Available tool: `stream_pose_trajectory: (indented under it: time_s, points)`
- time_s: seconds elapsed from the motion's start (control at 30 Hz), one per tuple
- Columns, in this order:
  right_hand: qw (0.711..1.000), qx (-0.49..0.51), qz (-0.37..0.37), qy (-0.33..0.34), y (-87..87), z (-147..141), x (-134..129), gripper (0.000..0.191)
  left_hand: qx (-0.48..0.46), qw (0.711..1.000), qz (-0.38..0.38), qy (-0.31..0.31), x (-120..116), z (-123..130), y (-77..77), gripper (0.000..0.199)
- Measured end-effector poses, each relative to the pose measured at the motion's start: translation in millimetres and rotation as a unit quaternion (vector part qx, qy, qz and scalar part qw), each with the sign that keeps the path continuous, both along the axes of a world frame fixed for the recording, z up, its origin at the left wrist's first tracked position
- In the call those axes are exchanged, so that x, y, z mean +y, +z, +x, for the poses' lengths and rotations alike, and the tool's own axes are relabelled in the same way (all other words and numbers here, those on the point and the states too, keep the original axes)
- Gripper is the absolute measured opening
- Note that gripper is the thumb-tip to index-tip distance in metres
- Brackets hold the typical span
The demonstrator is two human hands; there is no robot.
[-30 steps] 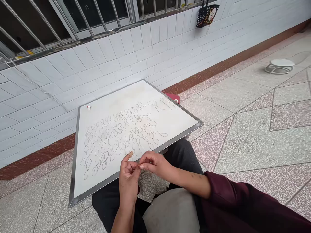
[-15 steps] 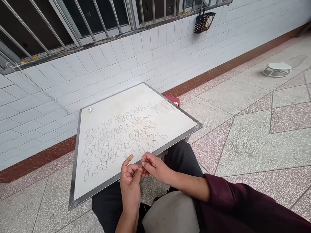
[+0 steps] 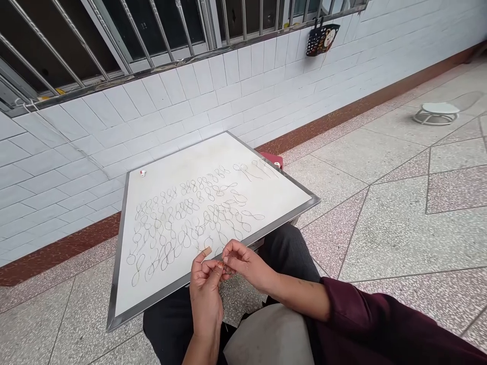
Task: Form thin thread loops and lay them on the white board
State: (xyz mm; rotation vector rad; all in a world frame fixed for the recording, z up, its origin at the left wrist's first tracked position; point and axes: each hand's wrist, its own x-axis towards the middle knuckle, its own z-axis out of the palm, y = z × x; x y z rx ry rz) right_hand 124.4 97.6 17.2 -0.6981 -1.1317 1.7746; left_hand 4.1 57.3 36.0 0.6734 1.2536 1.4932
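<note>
Just over the near edge of the table, both of my hands meet fingertip to fingertip. My left hand point(image 3: 207, 291) pinches with thumb and fingers, and its raised index finger wears a tan bandage point(image 3: 206, 252). Pinched opposite it, my right hand point(image 3: 245, 263) is closed too. Between them is what looks like a thin cord, mostly hidden by the fingers, with a speck of orange-red at the left fingertips. Beyond the hands, many thin dark cord loops point(image 3: 167, 250), several twisted into figure eights, lie in rows on the white tabletop point(image 3: 182, 172).
A metal rim point(image 3: 152, 299) edges the table, which stands against a white tiled wall point(image 3: 160, 121). A small white-and-red object point(image 3: 143, 173) sits at its far left corner. A red stool point(image 3: 272, 160) shows behind it. A dark basket point(image 3: 321, 40) hangs from the window bars; a low white chair point(image 3: 437, 111) stands at right.
The view has shifted slightly, so everything appears a little lower and to the right. My hands keep the same pinch, with barely any finger movement.
</note>
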Motion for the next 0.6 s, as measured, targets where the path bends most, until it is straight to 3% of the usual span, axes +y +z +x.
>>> stream_pose_trajectory:
  time_s: [0.17, 0.33, 0.6]
  points:
    - [0.999, -0.014, 0.023, -0.018, 6.4, 4.3, 5.4, 0.037, 0.088, 0.996, 0.001, -0.021, -2.5, -2.1, -5.0, 0.049]
    - [0.997, -0.051, 0.054, -0.017, 2.5, 7.8, 12.1, 0.034, 0.169, 0.985, -0.011, -0.041, -5.4, 0.8, 1.0, 0.047]
    - [0.982, -0.133, 0.074, -0.112, -9.3, 2.0, 11.4, 0.018, 0.228, 0.971, 0.008, -0.074, -7.3, 8.0, 1.9, 0.043]
